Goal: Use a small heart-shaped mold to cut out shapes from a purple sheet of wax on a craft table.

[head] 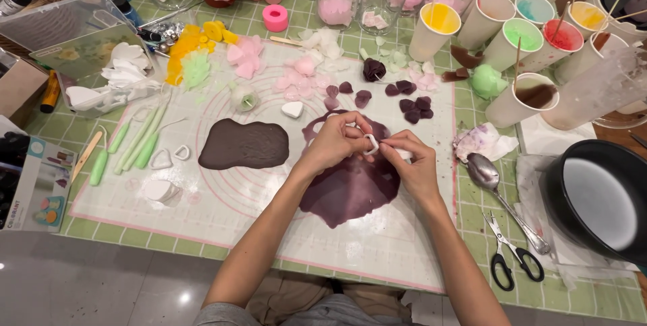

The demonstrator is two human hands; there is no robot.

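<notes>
Forearms came up from the bottom edge, both bare, meeting over the middle of the mat. Left hand point(335, 143) and right hand point(412, 161) were pressed close together, fingertips of both pinched on a small white petal cutter point(372, 143) held just above the dark plum sheet point(350, 188). Whether a cut piece sat inside the cutter could not be told; fingers hid its underside.

The plum sheet lay flat on the white silicone mat point(222, 211), rolled thin, with ragged lobes. Beside it to the person's left, apart from it, lay a brown sheet point(244, 144). Cut plum petals point(412, 109) sat loose beyond the hands, with pink petals point(296, 77) further left.

Risks as judged:
- A thin petal pushed out of the cutter with fingertips could tear or stretch; the grip looked tight.
- Wrists hovered low over the plum sheet, so a resting heel of hand would likely dent or drag it.
- Loose plum petals lay near the pink ones; a sleeve or knuckle sweep could mix colours or smear them.

Outward, right side: a crumpled stained tissue point(482, 143), a metal spoon point(495, 188), black-handled scissors point(515, 258), and a black bowl point(596, 198) near the surface edge. Paper cups of coloured paste point(522, 40) with sticks stood crowded at the far right; an elbow swing could tip one onto the mat. Left side: green modelling tools point(138, 141) and spare white cutters point(162, 159).
</notes>
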